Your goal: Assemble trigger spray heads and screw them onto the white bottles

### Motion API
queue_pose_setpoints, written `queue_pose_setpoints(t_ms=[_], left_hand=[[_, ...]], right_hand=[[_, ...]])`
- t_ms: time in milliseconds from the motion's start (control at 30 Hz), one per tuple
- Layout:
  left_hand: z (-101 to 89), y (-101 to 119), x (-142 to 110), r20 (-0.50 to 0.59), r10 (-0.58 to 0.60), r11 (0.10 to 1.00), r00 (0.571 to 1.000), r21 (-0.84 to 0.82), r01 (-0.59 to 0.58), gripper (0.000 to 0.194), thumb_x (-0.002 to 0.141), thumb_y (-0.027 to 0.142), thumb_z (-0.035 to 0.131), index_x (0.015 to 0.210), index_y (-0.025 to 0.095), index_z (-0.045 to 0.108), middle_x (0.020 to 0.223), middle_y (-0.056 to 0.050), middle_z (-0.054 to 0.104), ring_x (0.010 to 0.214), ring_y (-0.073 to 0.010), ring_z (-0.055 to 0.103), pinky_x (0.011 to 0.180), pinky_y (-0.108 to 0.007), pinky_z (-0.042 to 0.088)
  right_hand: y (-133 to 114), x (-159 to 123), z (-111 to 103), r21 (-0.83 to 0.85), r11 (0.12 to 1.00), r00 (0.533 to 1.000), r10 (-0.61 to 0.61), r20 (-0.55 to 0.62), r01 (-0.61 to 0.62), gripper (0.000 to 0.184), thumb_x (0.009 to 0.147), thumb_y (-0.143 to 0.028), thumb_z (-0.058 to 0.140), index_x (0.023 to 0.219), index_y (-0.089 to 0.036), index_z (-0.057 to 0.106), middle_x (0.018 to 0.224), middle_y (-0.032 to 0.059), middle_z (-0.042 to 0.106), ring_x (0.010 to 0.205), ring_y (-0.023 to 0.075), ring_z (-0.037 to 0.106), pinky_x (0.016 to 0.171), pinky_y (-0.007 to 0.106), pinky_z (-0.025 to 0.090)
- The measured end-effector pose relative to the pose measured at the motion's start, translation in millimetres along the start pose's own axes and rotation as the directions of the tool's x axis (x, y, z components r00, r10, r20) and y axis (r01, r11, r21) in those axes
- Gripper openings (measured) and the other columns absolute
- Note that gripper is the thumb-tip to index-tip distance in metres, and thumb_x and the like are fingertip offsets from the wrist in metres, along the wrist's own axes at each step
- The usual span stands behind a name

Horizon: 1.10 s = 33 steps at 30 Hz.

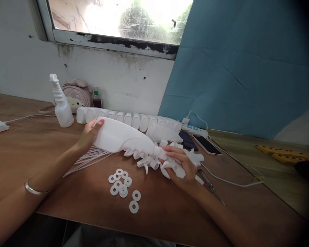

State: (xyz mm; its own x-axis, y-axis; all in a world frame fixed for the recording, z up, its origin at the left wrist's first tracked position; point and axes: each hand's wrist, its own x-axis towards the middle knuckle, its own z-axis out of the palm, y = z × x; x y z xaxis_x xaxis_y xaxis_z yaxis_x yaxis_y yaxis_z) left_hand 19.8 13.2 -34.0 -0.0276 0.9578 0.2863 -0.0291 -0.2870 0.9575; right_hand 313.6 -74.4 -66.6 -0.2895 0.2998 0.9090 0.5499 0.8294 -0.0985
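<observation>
A white plastic bottle (pixel 121 135) lies tilted across my view, base to the left and neck to the right. My left hand (pixel 91 132) is closed on its base end, thumb on top. At the neck, my right hand (pixel 181 164) is closed around a white trigger spray head (pixel 161 153), partly hidden by the fingers. Beneath and beside that hand is a pile of white spray heads (pixel 151 161). White ring washers (pixel 118 185) lie on the brown table below the bottle. Thin white tubes (pixel 92 159) lie under it, near my left wrist.
A row of white bottles (pixel 128 120) lies along the back. One bottle with a spray head (pixel 63 106) stands at left, near a pink bag (pixel 77 96). Two phones (pixel 207 144), a power strip (pixel 195 130), cables and a screwdriver (pixel 209 183) are at right.
</observation>
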Motion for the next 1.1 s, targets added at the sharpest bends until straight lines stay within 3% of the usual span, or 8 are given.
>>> queue_pose_setpoints(t_ms=[267,533,733,867,1000,1100], left_hand=[[0.8,-8.6,-4.9,-0.025,0.001,1.0,1.0,0.029,0.0,0.043,0.073,0.055,0.057,0.091,0.016,0.059,0.065,0.001,0.054,0.055,-0.0127,0.05,0.047,-0.02,0.039],[2.8,-7.9,-8.0,-0.008,-0.039,0.999,0.999,0.011,0.039,0.036,0.073,0.055,0.057,0.087,0.023,0.062,0.063,0.001,0.058,0.053,-0.0152,0.052,0.048,-0.026,0.04],[2.1,-10.7,-6.8,0.019,-0.051,0.999,0.999,-0.009,0.051,0.038,0.072,0.056,0.059,0.089,0.022,0.06,0.066,0.0,0.061,0.053,-0.0163,0.054,0.048,-0.028,0.042],[2.6,-12.7,-6.0,0.026,-0.032,0.999,0.999,-0.008,0.033,0.044,0.072,0.056,0.059,0.094,0.018,0.059,0.065,0.0,0.059,0.053,-0.015,0.053,0.047,-0.025,0.042],[1.7,-16.4,-5.2,-0.026,0.016,1.0,1.0,-0.001,-0.016,0.046,0.072,0.055,0.059,0.099,0.019,0.051,0.071,0.0,0.057,0.055,-0.0138,0.053,0.047,-0.022,0.042],[0.3,-19.0,-4.7,-0.081,0.065,0.998,0.995,0.02,-0.063,0.042,0.073,0.054,0.059,0.092,0.019,0.046,0.071,0.001,0.054,0.054,-0.012,0.05,0.046,-0.021,0.04]], right_hand=[[4.9,-6.4,-3.8,-0.07,0.979,0.982,-0.191,0.013,0.191,0.046,0.076,-0.006,0.06,0.115,-0.027,0.048,0.108,0.0055,0.065,0.1,0.024,0.063,0.085,0.05,0.052],[-0.5,-0.7,-9.2,-0.105,0.956,0.961,-0.269,0.069,0.275,0.03,0.081,-0.012,0.056,0.105,-0.029,0.052,0.106,0.003,0.068,0.098,0.0228,0.064,0.081,0.047,0.055],[1.8,-6.4,-6.4,-0.098,0.964,0.968,-0.238,0.08,0.245,0.03,0.082,-0.011,0.053,0.107,-0.029,0.052,0.11,0.0032,0.066,0.1,0.022,0.063,0.08,0.047,0.055],[0.8,-9.7,-3.1,-0.061,0.979,0.98,-0.192,0.056,0.196,0.041,0.077,-0.008,0.059,0.112,-0.027,0.051,0.111,0.0058,0.065,0.1,0.0242,0.063,0.079,0.048,0.055],[-0.8,-8.6,-0.3,-0.014,0.988,0.988,-0.155,0.013,0.155,0.049,0.072,-0.008,0.064,0.116,-0.025,0.049,0.11,0.01,0.065,0.097,0.0262,0.063,0.075,0.049,0.055],[-1.4,-6.4,1.5,0.01,0.989,0.989,-0.145,0.0,0.145,0.054,0.068,-0.004,0.067,0.115,-0.022,0.049,0.106,0.0118,0.066,0.092,0.0262,0.064,0.071,0.046,0.056]])
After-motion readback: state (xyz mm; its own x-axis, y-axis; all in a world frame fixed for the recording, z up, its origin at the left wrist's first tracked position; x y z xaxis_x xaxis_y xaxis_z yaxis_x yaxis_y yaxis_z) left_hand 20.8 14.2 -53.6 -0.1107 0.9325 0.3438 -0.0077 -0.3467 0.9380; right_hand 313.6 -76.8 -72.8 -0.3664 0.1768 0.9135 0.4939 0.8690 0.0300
